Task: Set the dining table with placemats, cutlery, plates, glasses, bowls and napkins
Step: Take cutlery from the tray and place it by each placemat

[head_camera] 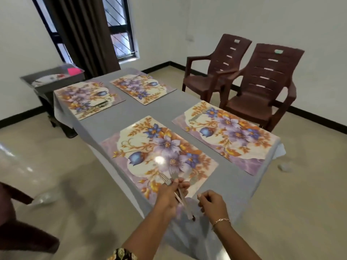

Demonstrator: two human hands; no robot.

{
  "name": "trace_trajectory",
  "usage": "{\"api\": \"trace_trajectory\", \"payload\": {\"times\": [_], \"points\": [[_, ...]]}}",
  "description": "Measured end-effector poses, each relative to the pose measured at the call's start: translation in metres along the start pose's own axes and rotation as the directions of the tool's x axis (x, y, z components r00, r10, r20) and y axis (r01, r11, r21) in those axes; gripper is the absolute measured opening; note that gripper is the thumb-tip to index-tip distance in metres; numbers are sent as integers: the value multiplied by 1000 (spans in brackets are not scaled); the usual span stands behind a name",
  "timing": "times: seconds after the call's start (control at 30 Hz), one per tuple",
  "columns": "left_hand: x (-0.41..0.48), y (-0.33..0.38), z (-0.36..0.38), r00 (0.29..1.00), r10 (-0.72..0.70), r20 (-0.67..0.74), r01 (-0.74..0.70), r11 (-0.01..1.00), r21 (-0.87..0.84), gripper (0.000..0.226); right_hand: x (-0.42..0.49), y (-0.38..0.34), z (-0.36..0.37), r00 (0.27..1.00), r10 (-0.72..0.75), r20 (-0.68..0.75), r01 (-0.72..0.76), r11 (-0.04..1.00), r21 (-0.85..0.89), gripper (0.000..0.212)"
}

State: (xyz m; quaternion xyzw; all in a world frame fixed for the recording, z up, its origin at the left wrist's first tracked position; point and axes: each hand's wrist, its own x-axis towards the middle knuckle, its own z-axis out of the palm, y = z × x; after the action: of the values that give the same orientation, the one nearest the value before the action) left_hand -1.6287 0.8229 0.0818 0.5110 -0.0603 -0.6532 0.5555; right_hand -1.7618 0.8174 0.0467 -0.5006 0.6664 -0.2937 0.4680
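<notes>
One grip, the left hand (169,197), pinches cutlery (165,179) at the table edge (232,184); right hand (212,202) curled, hold unclear.

Left hand (170,196) grips cutlery (165,180), fork tines visible, lower centre, over nearest placemat (150,147). Right hand (212,202) curled just beside, contents unclear. Three more placemats (225,132) on grey tabletop (135,109), mid-frame upward.

One table (163,109) carries four placemats: near-left placemat (142,139), near-right placemat (231,136), far-left placemat (88,98), far-right placemat (142,87). Two chairs show whole, a nearer chair (262,85) and a farther chair (221,64), plus one side stand (52,79), one window (120,34) and one curtain (84,34). Two hands are in view, left hand (169,197) and right hand (212,203), with one fork (165,179) plain and the other cutlery too blurred to count.
</notes>
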Motion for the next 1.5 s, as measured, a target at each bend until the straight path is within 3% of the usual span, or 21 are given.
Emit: {"api": "trace_trajectory", "payload": {"times": [0.17, 0.3, 0.53, 0.67, 0.73, 0.87, 1.17, 1.33, 1.5], "points": [[20, 51, -50, 999, -30, -26, 31, 998, 52, 26, 19, -23, 52, 984, 93, -149, -144, 912, -383, 25], [25, 75, -69, 999, -54, -6, 55, 997, 60, 27, 31, -37, 74, 962, 179, -206, -259, 834, -487, 35], [37, 99, -93, 996, -88, 30, 83, 988, 129, 28, 39, -41, 79, 884, 332, -328, -434, 845, -313, 39], [46, 115, -103, 995, -100, 31, 95, 986, 135, 27, 41, -47, 81, 863, 382, -331, -436, 894, -105, 20], [52, 123, -109, 995, -97, 20, 94, 988, 124, 27, 44, -57, 90, 888, 379, -259, -376, 924, 63, 28], [64, 144, -126, 996, -91, 7, 90, 990, 112, 27, 58, -96, 128, 932, 360, -54, -323, 887, 330, 28], [122, 227, -171, 996, -36, -76, 43, 994, 97, 23, 127, -166, 241, 931, 307, 197, -360, 855, 373, 37], [157, 271, -179, 994, -45, -103, 60, 988, 141, 22, 167, -188, 285, 909, 356, 217, -414, 832, 369, 39], [180, 297, -186, 991, -79, -109, 97, 979, 179, 25, 195, -199, 312, 893, 426, 143, -449, 832, 326, 37]]}}
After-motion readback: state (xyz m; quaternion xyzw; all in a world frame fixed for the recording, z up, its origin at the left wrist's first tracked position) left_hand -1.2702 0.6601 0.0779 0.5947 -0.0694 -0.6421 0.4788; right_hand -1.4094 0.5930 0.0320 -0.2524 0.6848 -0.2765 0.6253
